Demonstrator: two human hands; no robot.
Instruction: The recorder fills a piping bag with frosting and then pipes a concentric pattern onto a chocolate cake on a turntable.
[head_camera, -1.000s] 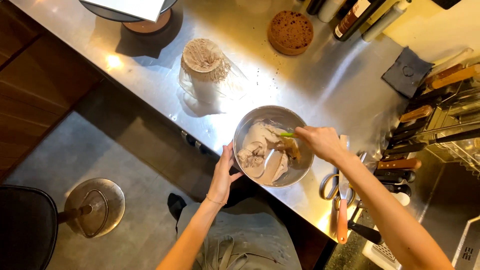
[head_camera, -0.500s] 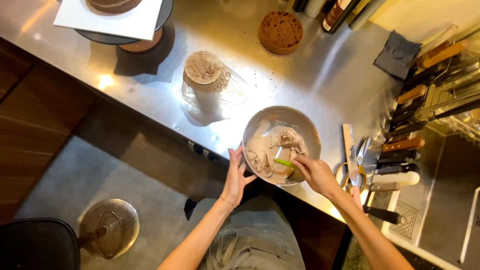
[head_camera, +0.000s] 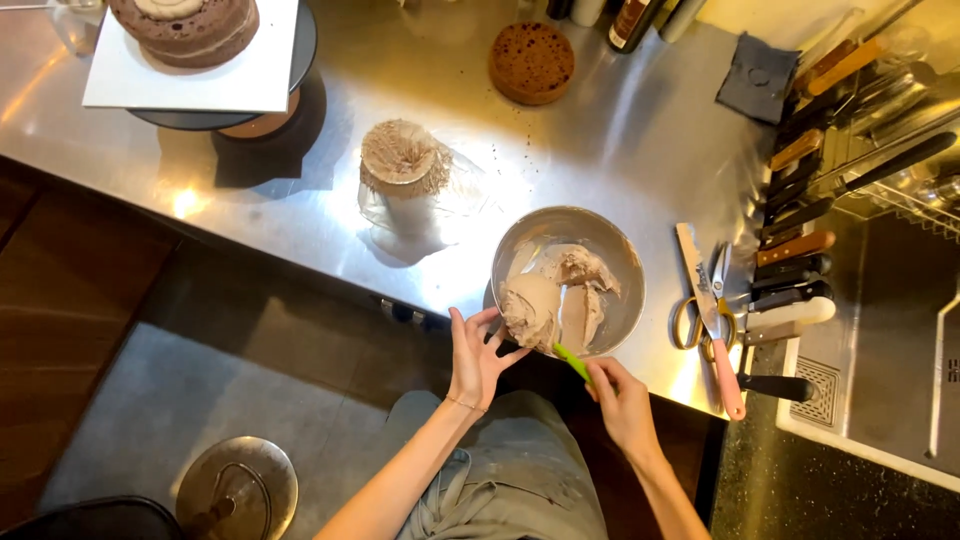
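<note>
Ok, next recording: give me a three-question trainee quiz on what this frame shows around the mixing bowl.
1. True or false: the left hand touches the near rim of the metal bowl.
2. What does the right hand hold?
A. scissors
B. a green-handled spatula
C. a knife
3. Fill in: beyond the bowl stands a clear ____ with brown cream at its top.

Key
1. True: the fingers rest on the rim.
2. B: the green-handled spatula reaches into the pale brown cream; the scissors lie on the steel counter to the right.
3. Piping bag, standing in a clear cup.
</note>
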